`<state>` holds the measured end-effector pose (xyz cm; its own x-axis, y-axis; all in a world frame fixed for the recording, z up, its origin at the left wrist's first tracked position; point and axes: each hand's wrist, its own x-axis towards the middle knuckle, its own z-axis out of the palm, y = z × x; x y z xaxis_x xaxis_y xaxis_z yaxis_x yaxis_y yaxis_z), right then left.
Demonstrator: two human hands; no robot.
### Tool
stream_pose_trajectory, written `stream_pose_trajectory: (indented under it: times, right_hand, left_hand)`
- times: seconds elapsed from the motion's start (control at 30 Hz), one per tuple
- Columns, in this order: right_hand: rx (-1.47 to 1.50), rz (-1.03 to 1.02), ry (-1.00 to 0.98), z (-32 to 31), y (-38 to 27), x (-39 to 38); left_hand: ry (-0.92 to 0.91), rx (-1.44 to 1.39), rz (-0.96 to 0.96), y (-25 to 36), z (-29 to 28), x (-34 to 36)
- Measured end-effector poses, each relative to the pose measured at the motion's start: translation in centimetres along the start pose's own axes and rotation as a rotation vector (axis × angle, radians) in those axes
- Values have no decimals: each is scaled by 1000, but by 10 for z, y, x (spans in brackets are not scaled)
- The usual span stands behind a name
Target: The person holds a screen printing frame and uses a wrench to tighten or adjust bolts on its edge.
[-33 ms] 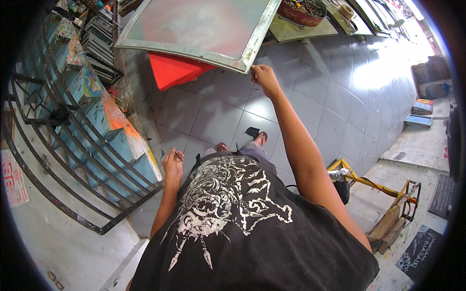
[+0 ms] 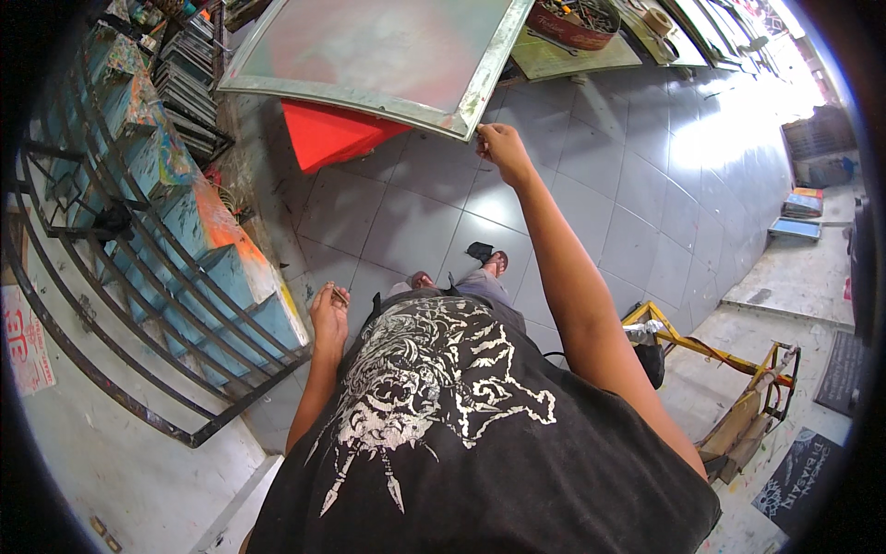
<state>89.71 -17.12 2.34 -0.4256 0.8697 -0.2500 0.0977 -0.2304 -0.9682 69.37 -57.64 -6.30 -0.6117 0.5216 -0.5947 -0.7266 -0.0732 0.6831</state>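
**Right hand at the corner of the metal screen frame**

Between the two pictures nothing has moved that I can see: the right hand point(image 2: 503, 148) is at the same corner of the frame, and the left hand point(image 2: 329, 314) hangs at the same place beside the hip.

The screen frame point(image 2: 378, 51) is a large flat rectangle with a grey, dull metal border and a thin mesh inside, stained pale green and pink. It lies tilted at the top of the view, above the floor. The right hand touches its near right corner with the fingers curled. Whether they really pinch the edge or only rest against it, I cannot tell. The left hand is half closed and seems to hold a small thin object, too small to name.

Under the frame stands a red block point(image 2: 332, 134) with sharp edges and a matt surface. The floor point(image 2: 600, 185) is of smooth grey tiles and shines near the right side. At the left are steps point(image 2: 212, 249) painted blue, with smears of orange and yellow paint, behind a black railing point(image 2: 138, 314) of curved metal bars. A yellow metal stand point(image 2: 711, 351) is at the right.
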Motion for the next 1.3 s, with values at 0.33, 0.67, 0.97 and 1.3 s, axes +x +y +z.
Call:
stream_pose_trajectory:
  times: [0.33, 0.67, 0.97, 1.3]
  right_hand:
    - [-408, -311, 143, -5, 4, 1]
    - [-346, -368, 260, 5, 9, -8]
    - [-151, -358, 229, 8, 9, -19]
    - [-108, -218, 190, 3, 4, -16]
  left_hand:
    - [-23, 1, 13, -6, 13, 3]
    - [-11, 16, 9, -4, 16, 3]
    - [-41, 8, 15, 2, 32, 7]
    - [-254, -53, -102, 25, 142, 5]
